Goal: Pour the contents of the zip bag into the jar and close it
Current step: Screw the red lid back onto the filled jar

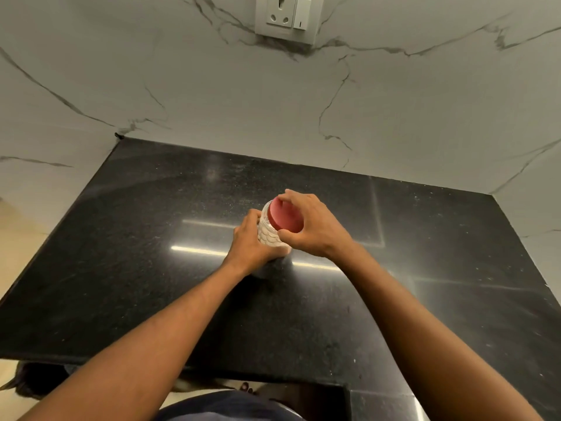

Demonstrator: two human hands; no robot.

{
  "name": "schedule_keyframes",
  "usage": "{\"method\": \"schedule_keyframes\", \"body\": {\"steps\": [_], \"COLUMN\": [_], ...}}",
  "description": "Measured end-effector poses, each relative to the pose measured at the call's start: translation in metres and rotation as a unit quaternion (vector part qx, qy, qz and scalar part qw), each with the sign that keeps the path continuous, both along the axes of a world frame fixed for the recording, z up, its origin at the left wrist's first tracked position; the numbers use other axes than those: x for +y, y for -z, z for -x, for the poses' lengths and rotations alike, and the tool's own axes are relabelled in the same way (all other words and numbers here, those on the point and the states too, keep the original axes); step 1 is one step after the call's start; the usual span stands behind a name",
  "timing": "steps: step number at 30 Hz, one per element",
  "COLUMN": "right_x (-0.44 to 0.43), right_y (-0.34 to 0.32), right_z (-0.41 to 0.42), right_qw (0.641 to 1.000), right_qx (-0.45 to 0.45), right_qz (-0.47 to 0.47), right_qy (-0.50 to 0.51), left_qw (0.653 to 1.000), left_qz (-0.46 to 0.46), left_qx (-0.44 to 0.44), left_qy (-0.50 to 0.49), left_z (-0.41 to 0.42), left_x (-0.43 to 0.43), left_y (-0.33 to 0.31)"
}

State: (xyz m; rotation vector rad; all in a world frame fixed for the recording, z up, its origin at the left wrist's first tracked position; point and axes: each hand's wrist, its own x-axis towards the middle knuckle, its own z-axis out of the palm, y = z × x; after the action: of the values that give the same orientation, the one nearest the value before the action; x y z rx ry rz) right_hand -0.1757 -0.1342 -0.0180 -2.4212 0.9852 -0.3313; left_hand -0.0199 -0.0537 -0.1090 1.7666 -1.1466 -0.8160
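Currently left hand wraps the clear patterned jar on the black counter, right hand grips its red lid; contents indiscernible.

Cannot see the base of the jar behind the left hand, nor the right rim of the lid under the right hand. Cannot tell the contents through the patterned wall. Cannot see the top of the wall socket, cut by the frame's upper edge.
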Motion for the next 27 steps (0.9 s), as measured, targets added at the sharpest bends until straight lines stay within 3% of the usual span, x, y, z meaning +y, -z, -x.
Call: {"method": "schedule_keyframes", "body": {"steps": [5, 11, 14, 20, 24, 27], "right_x": [-0.011, -0.013, -0.013, -0.023, -0.025, -0.026], "right_y": [-0.015, -0.017, -0.018, -0.034, -0.044, -0.047], "right_z": [-0.022, -0.044, -0.059, -0.055, -0.043, -0.041], "right_qw": [0.991, 0.969, 0.961, 0.965, 0.955, 0.958], "right_qx": [0.115, 0.203, 0.233, 0.236, 0.227, 0.210], "right_qz": [0.043, 0.138, 0.140, 0.055, 0.054, 0.060], "right_qy": [-0.056, 0.021, 0.039, -0.098, -0.181, -0.188], "left_qw": [1.000, 0.999, 0.999, 1.000, 0.999, 0.999], "left_qz": [0.002, -0.016, -0.025, -0.020, -0.012, -0.013], "left_qx": [-0.003, -0.014, -0.018, -0.003, -0.009, -0.022], "left_qy": [0.008, 0.024, 0.038, 0.020, 0.033, 0.046], "left_z": [-0.002, -0.005, -0.007, -0.007, -0.009, -0.012], "left_x": [0.002, -0.004, -0.007, -0.006, -0.010, -0.012], "left_y": [0.000, -0.001, 0.000, 0.001, 0.001, 0.000]}}
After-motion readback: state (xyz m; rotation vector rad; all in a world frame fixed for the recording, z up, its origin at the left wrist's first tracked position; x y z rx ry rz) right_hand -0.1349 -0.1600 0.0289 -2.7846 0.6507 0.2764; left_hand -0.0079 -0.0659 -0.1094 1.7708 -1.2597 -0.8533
